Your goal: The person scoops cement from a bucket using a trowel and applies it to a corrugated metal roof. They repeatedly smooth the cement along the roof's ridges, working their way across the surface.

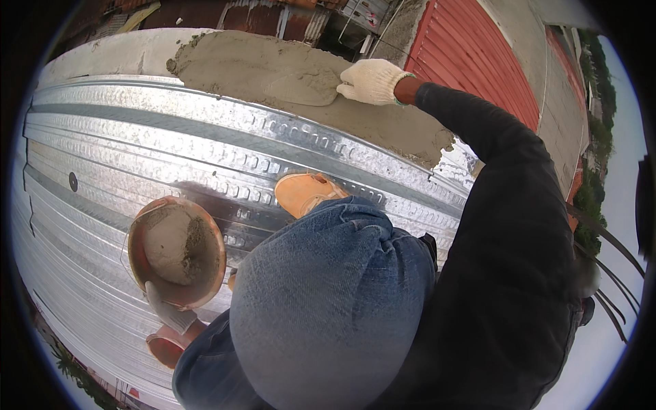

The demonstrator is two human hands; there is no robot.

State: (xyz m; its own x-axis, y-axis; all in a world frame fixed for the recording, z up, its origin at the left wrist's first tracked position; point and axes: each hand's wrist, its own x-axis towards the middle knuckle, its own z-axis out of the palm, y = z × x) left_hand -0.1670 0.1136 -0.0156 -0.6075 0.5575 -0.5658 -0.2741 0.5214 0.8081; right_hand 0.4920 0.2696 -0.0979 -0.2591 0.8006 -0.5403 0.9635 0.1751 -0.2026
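My right hand point(372, 82), in a cream knit glove, is closed at the top of a wall. From its fingers a mortar-smeared trowel point(304, 87) lies flat against the wet grey mortar point(232, 61); the handle is hidden in the glove. That mortar forms a wide band along the wall top, with ragged ends. Low on the left, my left hand point(169, 309), also gloved, grips the near rim of an orange-brown bucket point(220, 251). Inside the bucket is a heap of grey mortar point(171, 244). The bucket stands on the metal decking, tilted in view.
Shiny ribbed metal decking point(89, 225) spreads below the wall. My tan shoe point(307, 193) and bent denim knee point(321, 294) are between the bucket and the wall. Behind my left wrist sits a smaller red container point(165, 350). A red corrugated roof point(471, 61) lies beyond the wall.
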